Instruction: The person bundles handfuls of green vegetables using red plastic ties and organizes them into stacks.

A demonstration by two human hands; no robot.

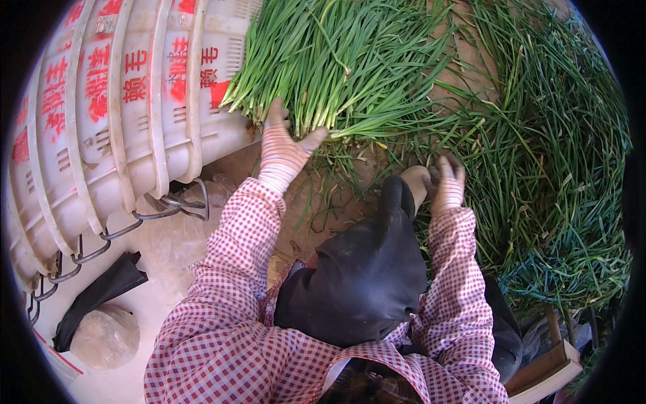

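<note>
A large pile of long green chives (336, 67) lies ahead, its pale stem ends toward me. My left hand (286, 145), in a striped glove, rests at those stem ends with thumb and fingers spread. It is open and grips nothing I can see. My right hand (447, 183), also gloved, is beside my bent knee and a beige rounded thing (417, 185), perhaps a shoe. Its fingers are slightly curled and apart, with nothing visible in them. Loose chive leaves (552, 175) form a broad tangled heap to its right.
A big white slatted plastic basket (134, 101) with red markings stands at the left, against the chives. A metal chain (87, 256) runs along its near edge. Below lie a black strip (101, 296) and clear plastic (108, 337). A wooden piece (548, 370) is at lower right.
</note>
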